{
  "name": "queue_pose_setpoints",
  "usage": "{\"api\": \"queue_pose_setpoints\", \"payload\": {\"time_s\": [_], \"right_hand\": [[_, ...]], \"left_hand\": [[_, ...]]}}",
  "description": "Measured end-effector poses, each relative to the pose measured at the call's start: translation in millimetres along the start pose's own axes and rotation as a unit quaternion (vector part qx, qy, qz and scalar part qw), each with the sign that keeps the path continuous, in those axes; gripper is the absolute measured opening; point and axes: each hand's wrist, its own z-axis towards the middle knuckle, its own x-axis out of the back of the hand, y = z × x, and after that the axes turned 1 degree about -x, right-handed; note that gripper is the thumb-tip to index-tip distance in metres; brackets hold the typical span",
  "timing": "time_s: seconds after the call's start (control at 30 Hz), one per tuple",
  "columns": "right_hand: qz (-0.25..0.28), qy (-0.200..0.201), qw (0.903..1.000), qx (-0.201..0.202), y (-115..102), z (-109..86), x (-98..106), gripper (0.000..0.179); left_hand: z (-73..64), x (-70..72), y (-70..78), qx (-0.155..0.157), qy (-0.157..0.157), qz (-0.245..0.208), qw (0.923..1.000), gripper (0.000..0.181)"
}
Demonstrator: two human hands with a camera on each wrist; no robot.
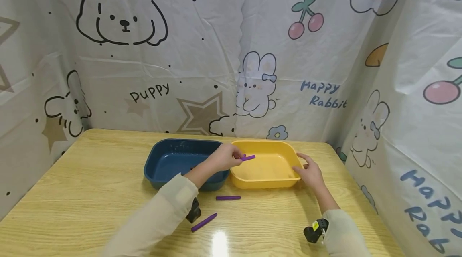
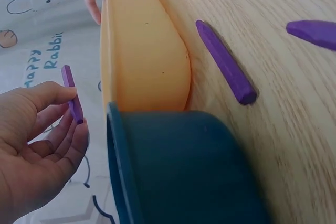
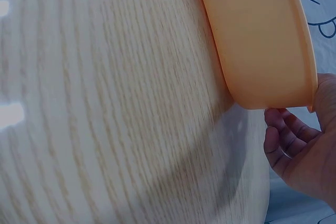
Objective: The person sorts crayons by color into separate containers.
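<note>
My left hand (image 1: 224,156) pinches a purple crayon (image 2: 72,94) between thumb and fingertips. It hovers over the left rim of the yellow basin (image 1: 263,180), where that basin meets the dark blue basin (image 1: 173,142). At the yellow basin's right end, my right hand (image 1: 311,172) grips the rim, thumb over the edge and fingers against the outer wall (image 3: 268,40). Two more purple crayons lie on the table in front of the basins: one crayon (image 1: 228,198) close to them, another crayon (image 1: 204,222) nearer to me and slanted.
The basins stand side by side at the back of the wooden table (image 1: 90,201). Something small and dark inside the blue basin is mostly behind my left forearm. A printed cloth (image 1: 202,56) hangs behind the table and along both sides.
</note>
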Motion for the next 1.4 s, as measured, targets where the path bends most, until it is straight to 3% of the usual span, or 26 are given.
{"api": "queue_pose_setpoints", "payload": {"time_s": [0.43, 0.7, 1.1, 1.4], "right_hand": [[0.003, 0.0, 1.0, 0.001, 1, 0.3, -1, 0.056], [0.007, -0.005, 1.0, -0.004, 0, -1.4, -1, 0.057], [0.007, 0.001, 1.0, -0.005, -2, -1.1, -1, 0.057], [0.004, -0.001, 1.0, -0.008, -1, -1.0, -1, 0.057]], "left_hand": [[20.6, -16.4, -2.3, 0.053, 0.0, 0.003, 0.9986, 0.012], [27.7, -21.6, -3.7, 0.076, 0.031, -0.007, 0.9966, 0.015], [24.6, -24.5, -3.7, 0.057, 0.063, -0.024, 0.9961, 0.021], [19.0, -20.8, -6.0, 0.037, 0.053, -0.024, 0.9976, 0.021]]}}
